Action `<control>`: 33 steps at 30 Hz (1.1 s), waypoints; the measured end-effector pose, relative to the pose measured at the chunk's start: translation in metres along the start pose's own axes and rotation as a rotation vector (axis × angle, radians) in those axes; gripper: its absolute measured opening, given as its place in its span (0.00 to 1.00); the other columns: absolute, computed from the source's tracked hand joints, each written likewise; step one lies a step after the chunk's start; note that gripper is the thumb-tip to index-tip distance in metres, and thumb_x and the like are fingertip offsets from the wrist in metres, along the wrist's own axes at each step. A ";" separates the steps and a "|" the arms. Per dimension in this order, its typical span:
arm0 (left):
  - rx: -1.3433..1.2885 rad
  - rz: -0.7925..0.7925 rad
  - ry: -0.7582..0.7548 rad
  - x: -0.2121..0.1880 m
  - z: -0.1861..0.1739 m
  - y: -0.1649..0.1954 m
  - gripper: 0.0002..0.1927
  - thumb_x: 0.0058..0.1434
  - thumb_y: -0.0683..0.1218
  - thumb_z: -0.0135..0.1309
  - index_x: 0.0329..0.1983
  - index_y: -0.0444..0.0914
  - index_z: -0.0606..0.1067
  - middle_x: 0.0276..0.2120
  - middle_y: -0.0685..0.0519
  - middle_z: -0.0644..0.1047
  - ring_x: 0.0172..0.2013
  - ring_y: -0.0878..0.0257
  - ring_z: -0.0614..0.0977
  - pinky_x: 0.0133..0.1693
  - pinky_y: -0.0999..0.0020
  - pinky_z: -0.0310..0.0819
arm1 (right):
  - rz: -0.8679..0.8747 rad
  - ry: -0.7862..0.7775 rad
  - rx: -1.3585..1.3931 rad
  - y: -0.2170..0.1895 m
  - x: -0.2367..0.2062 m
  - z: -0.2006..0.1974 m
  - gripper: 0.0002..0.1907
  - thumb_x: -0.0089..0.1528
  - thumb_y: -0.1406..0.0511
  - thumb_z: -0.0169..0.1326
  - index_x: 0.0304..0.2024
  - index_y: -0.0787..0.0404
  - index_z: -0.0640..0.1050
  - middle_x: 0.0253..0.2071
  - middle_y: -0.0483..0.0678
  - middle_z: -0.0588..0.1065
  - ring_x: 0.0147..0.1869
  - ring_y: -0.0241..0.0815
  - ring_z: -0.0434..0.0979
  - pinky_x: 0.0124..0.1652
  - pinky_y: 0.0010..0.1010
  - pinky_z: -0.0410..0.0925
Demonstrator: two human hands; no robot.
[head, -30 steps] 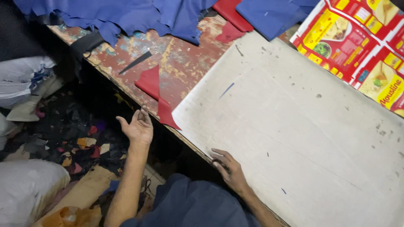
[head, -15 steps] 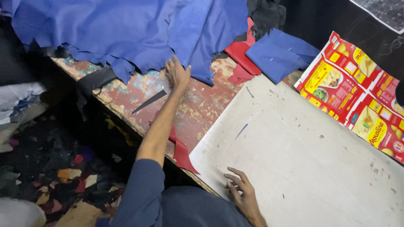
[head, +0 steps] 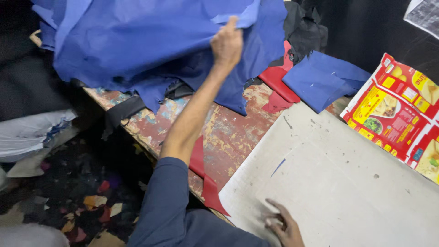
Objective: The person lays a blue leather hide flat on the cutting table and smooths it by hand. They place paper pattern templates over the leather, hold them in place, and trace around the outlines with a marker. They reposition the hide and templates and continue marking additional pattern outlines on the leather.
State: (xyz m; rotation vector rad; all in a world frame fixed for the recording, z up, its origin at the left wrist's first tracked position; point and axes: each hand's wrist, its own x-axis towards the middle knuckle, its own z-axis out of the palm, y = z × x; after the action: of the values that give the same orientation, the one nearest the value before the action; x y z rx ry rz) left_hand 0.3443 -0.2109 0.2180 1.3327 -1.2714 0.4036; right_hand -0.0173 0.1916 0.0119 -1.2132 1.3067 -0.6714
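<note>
— Head view first: what has the left hand point(head: 227, 43) got?

— Its grip is closed on the edge of a big floppy blue leather sheet point(head: 151, 45), pinched near the top of the sheet with the arm stretched out over the worn, paint-flaked red tabletop point(head: 228, 132). The sheet hangs lifted off the far part of the tabletop, with ragged lower edges draping down onto it.

— And the right hand point(head: 283, 226)?

— It rests flat on a large off-white cutting board point(head: 343, 183), near the board's close corner. Fingers are spread and loose, so that grip is open and holds nothing.

— What lies around them?

— A narrow red leather scrap point(head: 203, 176) hangs over the tabletop's near edge, just beside the left sleeve. A thin blue sliver point(head: 277, 167) sits on the board. Behind the board lies a folded blue leather piece point(head: 322, 77), touching a red leather piece point(head: 276, 84), with black material point(head: 302, 27) further back. A flattened red and yellow printed carton point(head: 398, 110) lies at the board's far right. A black strip point(head: 121, 112) lies under the lifted sheet's edge.

— And the floor?

— Coloured offcuts point(head: 91, 201) are scattered over the dark floor on the left, beside a white bag point(head: 32, 135).
</note>
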 end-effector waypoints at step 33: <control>-0.806 0.737 -1.131 -0.447 -0.248 0.455 0.32 0.68 0.35 0.44 0.76 0.39 0.58 0.73 0.43 0.64 0.75 0.51 0.65 0.73 0.50 0.58 | -0.125 0.803 0.701 0.190 -0.409 -0.114 0.28 0.64 0.64 0.60 0.66 0.64 0.69 0.67 0.52 0.69 0.68 0.49 0.70 0.67 0.43 0.63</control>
State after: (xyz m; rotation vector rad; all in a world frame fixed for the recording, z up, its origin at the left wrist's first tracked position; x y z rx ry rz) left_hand -0.0765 0.3203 0.1245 0.2620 -2.5037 -0.4584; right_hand -0.2584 0.5892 -0.0017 -0.4369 1.4286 -1.6554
